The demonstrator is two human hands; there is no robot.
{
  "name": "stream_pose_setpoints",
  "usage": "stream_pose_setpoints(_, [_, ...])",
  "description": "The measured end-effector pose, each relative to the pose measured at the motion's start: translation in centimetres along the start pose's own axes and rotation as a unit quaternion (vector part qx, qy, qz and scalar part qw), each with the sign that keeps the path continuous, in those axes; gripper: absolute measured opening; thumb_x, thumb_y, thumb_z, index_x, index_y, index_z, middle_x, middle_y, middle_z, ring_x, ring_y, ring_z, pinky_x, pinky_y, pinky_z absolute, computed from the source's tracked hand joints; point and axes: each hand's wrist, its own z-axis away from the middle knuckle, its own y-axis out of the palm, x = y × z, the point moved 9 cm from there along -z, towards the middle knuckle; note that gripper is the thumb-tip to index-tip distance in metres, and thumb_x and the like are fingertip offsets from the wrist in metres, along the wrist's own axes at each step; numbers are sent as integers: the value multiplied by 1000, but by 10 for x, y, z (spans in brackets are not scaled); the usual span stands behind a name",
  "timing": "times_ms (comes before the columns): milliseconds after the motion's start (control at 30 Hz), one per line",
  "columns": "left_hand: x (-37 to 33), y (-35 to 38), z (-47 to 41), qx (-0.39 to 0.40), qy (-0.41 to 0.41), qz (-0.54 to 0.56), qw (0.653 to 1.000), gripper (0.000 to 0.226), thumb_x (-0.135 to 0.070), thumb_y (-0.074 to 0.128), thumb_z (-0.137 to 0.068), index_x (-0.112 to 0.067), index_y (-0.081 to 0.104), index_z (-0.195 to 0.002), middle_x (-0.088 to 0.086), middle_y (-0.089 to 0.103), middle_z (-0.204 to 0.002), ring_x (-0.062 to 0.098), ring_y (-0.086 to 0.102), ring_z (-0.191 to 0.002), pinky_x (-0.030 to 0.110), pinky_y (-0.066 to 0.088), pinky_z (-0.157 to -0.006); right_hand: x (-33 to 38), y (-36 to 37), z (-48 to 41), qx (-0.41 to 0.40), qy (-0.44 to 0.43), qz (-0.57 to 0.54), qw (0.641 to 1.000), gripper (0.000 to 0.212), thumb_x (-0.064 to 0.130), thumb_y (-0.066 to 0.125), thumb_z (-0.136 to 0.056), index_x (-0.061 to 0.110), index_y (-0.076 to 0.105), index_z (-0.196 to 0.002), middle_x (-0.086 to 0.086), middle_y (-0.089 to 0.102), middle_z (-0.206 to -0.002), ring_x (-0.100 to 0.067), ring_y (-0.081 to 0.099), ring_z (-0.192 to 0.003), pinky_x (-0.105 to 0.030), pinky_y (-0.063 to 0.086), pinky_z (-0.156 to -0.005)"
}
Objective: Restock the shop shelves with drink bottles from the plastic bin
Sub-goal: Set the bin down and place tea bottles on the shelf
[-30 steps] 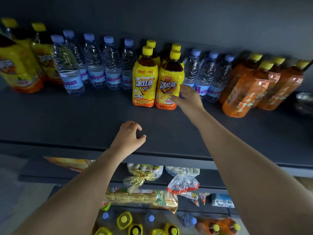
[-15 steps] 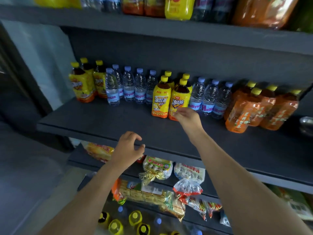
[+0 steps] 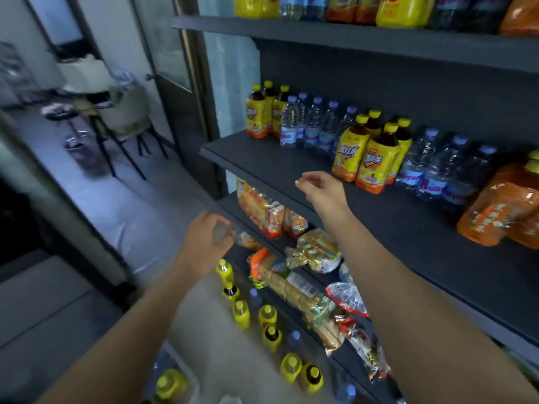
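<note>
Hovering empty with loosely curled fingers, the left hand point(image 3: 208, 237) and right hand point(image 3: 319, 189) risk toppling the iced-tea bottles point(image 3: 370, 158) through careless sweeps.

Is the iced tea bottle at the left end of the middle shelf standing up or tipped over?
Standing up. The iced tea bottle rests on its base on the shelf, with its cap on top.

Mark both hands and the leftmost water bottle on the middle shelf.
right hand point(image 3: 322, 191): head view, back of the hand.
left hand point(image 3: 204, 237): head view, back of the hand.
water bottle point(image 3: 288, 123): head view, clear body.
</note>
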Motion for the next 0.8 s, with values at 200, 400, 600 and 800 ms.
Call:
stream_pose_setpoints(200, [57, -71, 68, -48, -85, -17, 995, 41, -32, 57, -72, -5, 62, -102, 12, 58, -111, 29, 53, -106, 34, 39, -95, 10, 100, 55, 98, -8, -26, 995, 19, 12, 67, -85, 9, 62, -103, -1, 62, -96, -10, 57, -89, -18, 47, -77])
stream_pose_setpoints(400, [126, -138, 138, -81, -118, -93, 985, 54, -48, 48, -72, -3, 63, -97, 9, 58, -97, 29, 54, -99, 22, 31, -80, -3, 221, 109, 199, 9, -13, 980, 25, 11, 67, -85, 3, 62, -108, 0, 61, -92, -10, 57, -85, -16, 45, -70])
stream_pose_setpoints(600, [206, -173, 212, -74, -175, -138, 972, 67, -54, 35, -69, -3, 63, -101, 14, 60, -107, 30, 52, -105, 18, 27, -83, -28, 325, 164, 271, 23, 15, 962, 20, 10, 69, -83, 10, 63, -101, 5, 61, -82, -2, 54, -73, -18, 43, -70])
stream_pose_setpoints(800, [270, -163, 271, -20, -208, -193, 959, 43, -36, 43, -71, -1, 64, -83, 17, 63, -84, 36, 63, -79, 36, 52, -68, -71, 397, 211, 325, 51, 24, 944, 16, 6, 66, -83, 20, 59, -84, 8, 59, -78, 0, 52, -67, -13, 41, -61])
